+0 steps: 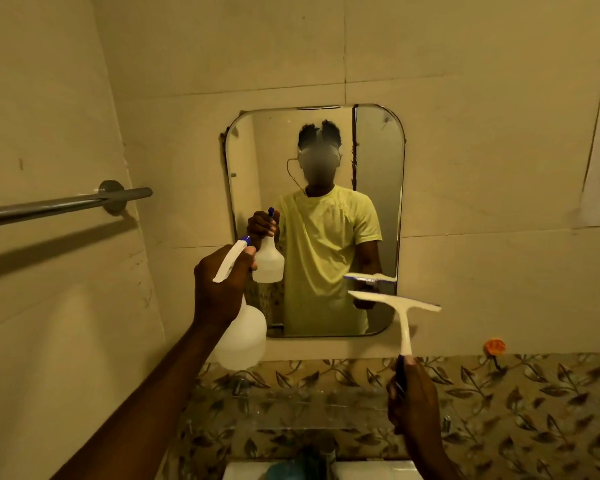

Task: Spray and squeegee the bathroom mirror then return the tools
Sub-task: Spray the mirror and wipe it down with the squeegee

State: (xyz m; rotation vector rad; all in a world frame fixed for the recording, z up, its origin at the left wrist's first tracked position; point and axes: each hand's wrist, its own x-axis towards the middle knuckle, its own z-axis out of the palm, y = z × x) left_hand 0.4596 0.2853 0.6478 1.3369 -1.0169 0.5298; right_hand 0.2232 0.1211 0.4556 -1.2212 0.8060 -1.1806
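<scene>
The rounded wall mirror hangs straight ahead and reflects a person in a yellow shirt. My left hand grips the neck of a white spray bottle, whose blue-tipped nozzle points at the mirror's lower left. My right hand holds the handle of a white squeegee. Its blade is raised in front of the mirror's lower right corner; I cannot tell if it touches the glass.
A metal towel bar juts from the left wall at shoulder height. Below the mirror runs a clear glass shelf against leaf-patterned tiles. A white sink with a tap lies at the bottom edge. An orange hook sticks to the right wall.
</scene>
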